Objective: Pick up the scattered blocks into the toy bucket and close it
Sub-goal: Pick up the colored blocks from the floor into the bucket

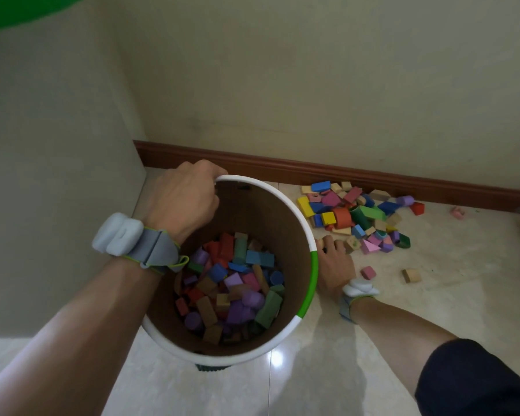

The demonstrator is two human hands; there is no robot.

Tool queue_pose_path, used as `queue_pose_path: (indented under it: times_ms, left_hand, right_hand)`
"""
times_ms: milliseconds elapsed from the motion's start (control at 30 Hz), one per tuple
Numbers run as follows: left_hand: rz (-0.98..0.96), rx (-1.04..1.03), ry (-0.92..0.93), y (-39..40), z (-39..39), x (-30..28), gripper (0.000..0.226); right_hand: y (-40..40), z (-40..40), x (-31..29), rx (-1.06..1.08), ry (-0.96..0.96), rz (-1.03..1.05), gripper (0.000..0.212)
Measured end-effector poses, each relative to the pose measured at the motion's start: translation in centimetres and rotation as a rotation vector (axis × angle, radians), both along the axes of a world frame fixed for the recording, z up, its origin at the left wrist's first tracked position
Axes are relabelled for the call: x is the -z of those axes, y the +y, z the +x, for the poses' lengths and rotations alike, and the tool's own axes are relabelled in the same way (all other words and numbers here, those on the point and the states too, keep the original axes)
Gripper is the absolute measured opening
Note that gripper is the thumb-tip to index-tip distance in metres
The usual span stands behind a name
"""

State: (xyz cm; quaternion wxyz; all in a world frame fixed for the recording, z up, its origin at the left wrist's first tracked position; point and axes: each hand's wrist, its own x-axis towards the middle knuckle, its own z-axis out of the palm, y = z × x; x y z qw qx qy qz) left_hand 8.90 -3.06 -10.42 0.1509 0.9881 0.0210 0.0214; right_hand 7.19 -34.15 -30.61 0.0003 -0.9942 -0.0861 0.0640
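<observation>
While the left grip [186,193] clamps the bucket [282,205] rim, the right grip [335,262] reaches the blocks [357,211], closure unclear.

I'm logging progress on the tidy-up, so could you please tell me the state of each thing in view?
White cardboard toy bucket with green stripe: upright, open, no lid on, partly filled with blocks.
Pile of coloured wooden blocks: scattered on the floor by the skirting board.
Left hand: grips the bucket's rim.
Right hand: down on the floor at the pile's edge, fingers among the blocks.

left hand [186,199] gripping, fingers curled, right hand [336,265] reaching down
</observation>
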Motion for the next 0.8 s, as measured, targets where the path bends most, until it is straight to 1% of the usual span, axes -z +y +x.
queue_pose_path:
  times_ms: [100, 233, 267, 333, 400, 467, 567, 633, 667, 733, 767, 800]
  left_hand:
    - [-0.002, 0.005, 0.004, -0.1, 0.0, 0.0, 0.041]
    - [0.005, -0.013, 0.011, -0.2, -0.2, -0.3, 0.043]
    - [0.009, -0.019, 0.010, -0.2, -0.2, -0.2, 0.043]
    - [0.004, -0.017, 0.012, -0.2, -0.2, -0.2, 0.042]
    - [-0.009, -0.011, 0.020, -0.2, -0.2, -0.2, 0.042]
    - [-0.013, -0.013, 0.018, -0.2, -0.3, -0.2, 0.042]
    - [-0.008, -0.027, 0.009, -0.2, -0.4, -0.2, 0.042]
    - [-0.001, -0.029, 0.006, -0.2, -0.4, -0.2, 0.041]
    - [-0.004, -0.030, 0.006, -0.2, -0.4, -0.2, 0.041]
    - [-0.010, -0.030, 0.011, -0.2, -0.5, -0.1, 0.041]
    - [-0.010, -0.031, 0.012, -0.2, -0.5, -0.1, 0.041]
    - [-0.007, -0.032, 0.012, -0.1, -0.6, 0.0, 0.041]
  right_hand:
    - [0.8, -0.8, 0.2, 0.046, 0.041, -0.034, 0.039]
    - [0.5, -1.1, 0.1, -0.017, 0.058, -0.072, 0.037]
    - [0.5, -1.3, 0.0, -0.002, 0.042, -0.043, 0.035]
    - [0.5, -1.5, -0.5, 0.076, 0.008, 0.097, 0.030]
    - [0.5, -1.2, -1.4, 0.197, -0.010, 0.286, 0.026]
    - [0.5, -0.3, -2.2, 0.379, -0.034, 0.425, 0.023]
    - [0.8, 0.7, -3.2, 0.720, -0.195, 0.582, 0.021]
    - [0.7, 1.3, -3.9, 0.879, -0.251, 0.696, 0.020]
    - [0.3, 1.6, -4.1, 0.940, -0.238, 0.734, 0.020]
    - [-0.3, 2.2, -4.8, 1.068, -0.173, 0.792, 0.030]
    - [-0.6, 2.4, -5.3, 1.127, -0.138, 0.875, 0.035]
    - [-0.7, 2.7, -6.0, 1.159, -0.104, 1.011, 0.037]
